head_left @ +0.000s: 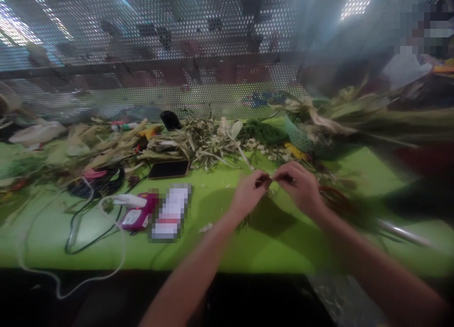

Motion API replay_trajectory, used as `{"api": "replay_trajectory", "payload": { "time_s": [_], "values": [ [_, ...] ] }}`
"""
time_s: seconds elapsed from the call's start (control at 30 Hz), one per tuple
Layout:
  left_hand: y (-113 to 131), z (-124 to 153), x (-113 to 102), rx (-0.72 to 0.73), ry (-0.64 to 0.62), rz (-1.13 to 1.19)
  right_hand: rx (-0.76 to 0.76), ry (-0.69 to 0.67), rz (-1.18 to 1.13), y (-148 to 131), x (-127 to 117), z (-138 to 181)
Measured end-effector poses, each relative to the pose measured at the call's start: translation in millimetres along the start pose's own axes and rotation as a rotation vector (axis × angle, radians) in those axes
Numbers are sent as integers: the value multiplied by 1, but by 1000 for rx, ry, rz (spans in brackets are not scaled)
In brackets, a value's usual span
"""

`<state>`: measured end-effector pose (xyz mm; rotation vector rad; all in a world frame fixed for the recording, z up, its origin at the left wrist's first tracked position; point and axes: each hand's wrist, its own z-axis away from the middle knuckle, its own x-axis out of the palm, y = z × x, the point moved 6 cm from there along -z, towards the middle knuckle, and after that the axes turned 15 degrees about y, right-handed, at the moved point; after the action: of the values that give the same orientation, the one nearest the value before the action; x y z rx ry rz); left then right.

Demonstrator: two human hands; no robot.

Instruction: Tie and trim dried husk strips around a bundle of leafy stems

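Fingertips (261, 180) of left hand (248, 193) and right hand (301, 187) pinching opposite ends of thin pale strip (271, 177), stretched crosswise between them, equally near both.

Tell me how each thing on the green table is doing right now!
left hand: pinched shut on small strip
right hand: pinched shut on small strip too
small strip: held between both hands, blurred
phone: lying flat, screen dark
green basket: full, overflowing
pink device: lying flat
leaf pile: loose, scattered
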<state>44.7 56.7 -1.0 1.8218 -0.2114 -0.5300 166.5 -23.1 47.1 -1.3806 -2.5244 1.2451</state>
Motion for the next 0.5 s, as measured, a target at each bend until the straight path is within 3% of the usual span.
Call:
{"api": "replay_trajectory", "payload": {
  "time_s": [0.17, 0.3, 0.5],
  "values": [
    [7, 1, -3, 78, 10, -7, 183, 8, -71, 13, 2, -2],
    [9, 1, -3, 90, -7, -33, 393, -90, -176, 24, 8, -1],
    [9, 1, -2, 27, -5, 33, 494, -100, -186, 24, 7, 1]
  ]
}}
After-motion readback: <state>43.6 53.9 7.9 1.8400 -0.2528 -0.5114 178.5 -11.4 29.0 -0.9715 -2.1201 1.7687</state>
